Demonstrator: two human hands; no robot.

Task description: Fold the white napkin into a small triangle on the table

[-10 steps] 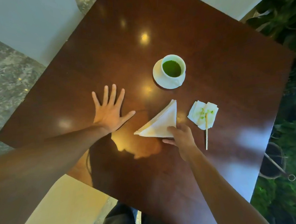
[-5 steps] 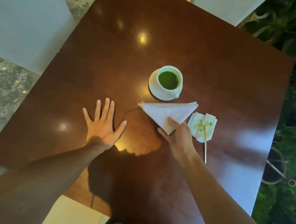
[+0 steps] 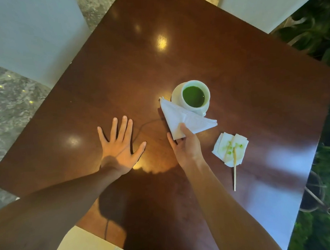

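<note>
The napkin (image 3: 185,118), already folded into a white triangle, is pinched at its near corner by the right hand (image 3: 187,147), thumb on top and fingers beneath. From that corner it fans away across the dark wooden table (image 3: 119,73); its far point lies just left of the saucer (image 3: 175,97), and its long edge passes in front of the saucer's near rim, overlapping it in this view. Whether the napkin lies flat on the wood or is lifted slightly cannot be told. On the saucer stands a white cup (image 3: 196,96) filled with green liquid. The left hand (image 3: 120,146) lies flat on the table, palm down, fingers spread and holding nothing, well apart from the napkin on its left side. To the right of the right hand lies a second, smaller piece of folded paper (image 3: 230,150) stained with green spots, and a thin wooden stick (image 3: 234,171) lies across it, its near end reaching onto the bare wood. Both forearms reach in from the near edge. Pale seats (image 3: 27,36) stand at the table's corners, and green foliage (image 3: 316,32) shows on the right.
</note>
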